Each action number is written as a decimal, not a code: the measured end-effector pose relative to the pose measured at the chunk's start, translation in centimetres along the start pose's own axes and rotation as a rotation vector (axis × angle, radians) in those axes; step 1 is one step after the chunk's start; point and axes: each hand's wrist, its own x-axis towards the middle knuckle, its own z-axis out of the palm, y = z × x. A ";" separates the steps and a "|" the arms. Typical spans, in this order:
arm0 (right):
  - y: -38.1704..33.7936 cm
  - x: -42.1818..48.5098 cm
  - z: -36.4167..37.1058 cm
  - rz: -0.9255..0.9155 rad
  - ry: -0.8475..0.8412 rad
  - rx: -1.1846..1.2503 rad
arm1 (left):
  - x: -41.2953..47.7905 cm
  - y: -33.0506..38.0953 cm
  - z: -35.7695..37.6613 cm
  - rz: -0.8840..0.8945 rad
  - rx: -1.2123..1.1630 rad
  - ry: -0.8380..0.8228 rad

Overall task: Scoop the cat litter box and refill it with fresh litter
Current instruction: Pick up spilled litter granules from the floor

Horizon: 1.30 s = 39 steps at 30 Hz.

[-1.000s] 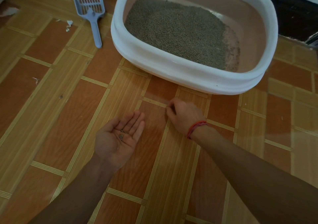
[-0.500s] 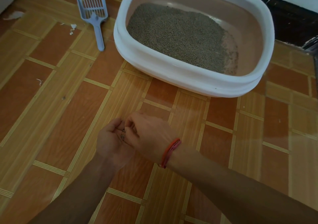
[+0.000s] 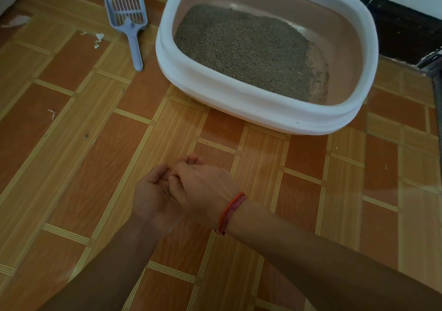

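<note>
The white-rimmed litter box [image 3: 239, 100] sits on the floor ahead, with grey litter [image 3: 241, 47] heaped toward its left side and bare pink bottom at the right. A blue slotted scoop [image 3: 130, 16] lies on the floor left of the box, handle toward me. My left hand [image 3: 153, 198] is palm up and cupped in front of the box. My right hand [image 3: 205, 186], a red band at its wrist, lies over it, back up, with bent fingers reaching into the left palm. What is in the palm is hidden.
The floor [image 3: 71, 167] is wood-pattern vinyl. Small white scraps [image 3: 98, 39] lie near the scoop and a pale shred [image 3: 16, 21] lies at the far left. A dark skirting [image 3: 406, 28] runs behind the box at the right.
My right hand left the floor near the box and came over my left palm, which had a few litter grains in it. The left fingers have curled up slightly.
</note>
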 end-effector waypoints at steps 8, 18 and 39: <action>1.3 -1.1 -1.6 0.039 0.019 0.176 | -0.3 0.3 0.8 0.008 -0.090 -0.037; 10.8 0.1 -0.4 0.376 0.312 0.142 | -0.1 0.1 1.3 0.092 -0.058 0.056; 12.0 2.2 0.3 0.357 0.159 -0.137 | 0.3 0.0 1.1 0.093 -0.048 0.084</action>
